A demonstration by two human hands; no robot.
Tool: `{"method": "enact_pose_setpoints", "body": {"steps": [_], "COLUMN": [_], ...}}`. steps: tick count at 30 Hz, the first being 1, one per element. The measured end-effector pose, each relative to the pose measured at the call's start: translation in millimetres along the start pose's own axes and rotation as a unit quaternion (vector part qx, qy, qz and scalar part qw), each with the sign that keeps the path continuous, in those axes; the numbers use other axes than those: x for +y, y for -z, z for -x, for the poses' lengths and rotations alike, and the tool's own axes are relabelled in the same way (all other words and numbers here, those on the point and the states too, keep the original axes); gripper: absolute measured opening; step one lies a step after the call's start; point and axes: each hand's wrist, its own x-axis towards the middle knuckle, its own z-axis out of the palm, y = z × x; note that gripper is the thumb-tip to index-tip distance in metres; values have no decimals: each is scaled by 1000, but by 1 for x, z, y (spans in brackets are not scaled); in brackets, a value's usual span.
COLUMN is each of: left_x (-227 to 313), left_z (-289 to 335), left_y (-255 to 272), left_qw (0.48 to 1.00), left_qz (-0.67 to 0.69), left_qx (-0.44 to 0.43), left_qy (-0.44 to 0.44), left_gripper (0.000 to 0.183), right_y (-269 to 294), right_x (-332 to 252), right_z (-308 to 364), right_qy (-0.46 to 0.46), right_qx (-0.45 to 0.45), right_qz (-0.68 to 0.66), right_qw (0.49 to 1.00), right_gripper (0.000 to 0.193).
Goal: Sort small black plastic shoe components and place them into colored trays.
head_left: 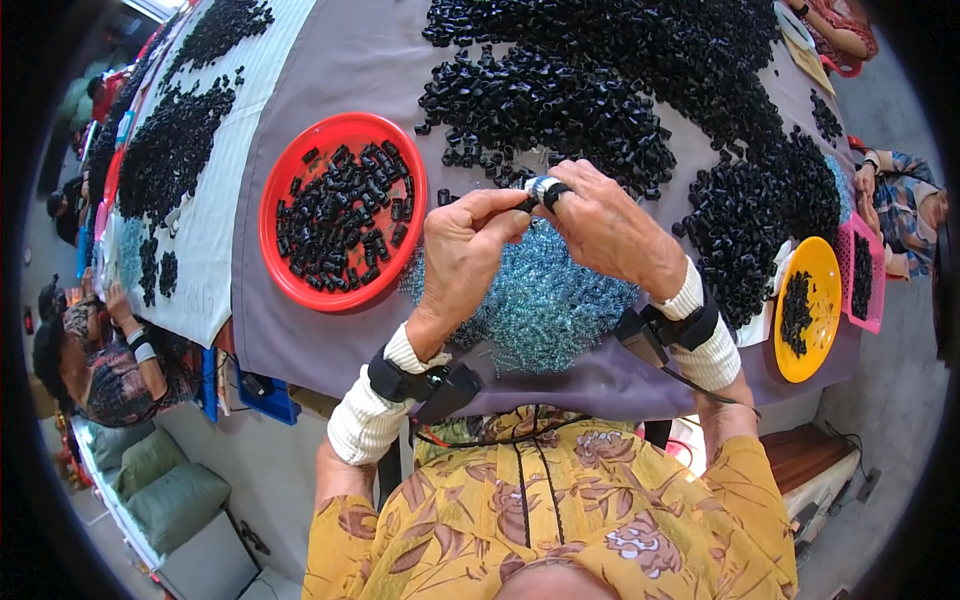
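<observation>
My left hand (462, 256) and my right hand (612, 222) meet above a heap of small, shiny pale-blue pieces (545, 300). The fingertips of both are pinched together on a small black plastic piece (528, 201), mostly hidden by the fingers. A blue-and-white band and a black band wrap a finger of my right hand. To the left stands a round red tray (268, 250) holding many short black plastic pieces. Just beyond my hands spreads a large pile of loose black plastic pieces (545, 115).
On the right, a yellow plate (822, 330) with some black pieces stands beside a pink basket (862, 311). Another black heap (745, 230) lies nearer than these. At the left, a person (125, 355) sits by a pale cloth with more heaps. Another person's arm (868, 185) shows far right.
</observation>
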Motion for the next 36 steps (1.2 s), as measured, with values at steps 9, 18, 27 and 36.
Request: {"method": "enact_pose_setpoints", "body": {"steps": [9, 18, 27, 36], "left_x": [1, 6, -1, -5], "left_z": [-2, 1, 3, 3], "left_y": [2, 2, 2, 2], "left_qw": [975, 959, 965, 963], "left_qz": [189, 242, 213, 214], "left_qx": [-18, -52, -79, -69], "left_qy": [120, 140, 132, 149], "left_gripper": [23, 21, 22, 30], "right_y": [8, 0, -2, -7], "right_x": [-4, -4, -6, 2], "right_z": [0, -3, 2, 6], "right_qy": [-9, 9, 2, 6], "right_qx": [89, 117, 118, 150], "right_qz": [40, 70, 45, -38], "right_qw": [995, 991, 992, 988], "right_gripper": [30, 30, 30, 30]}}
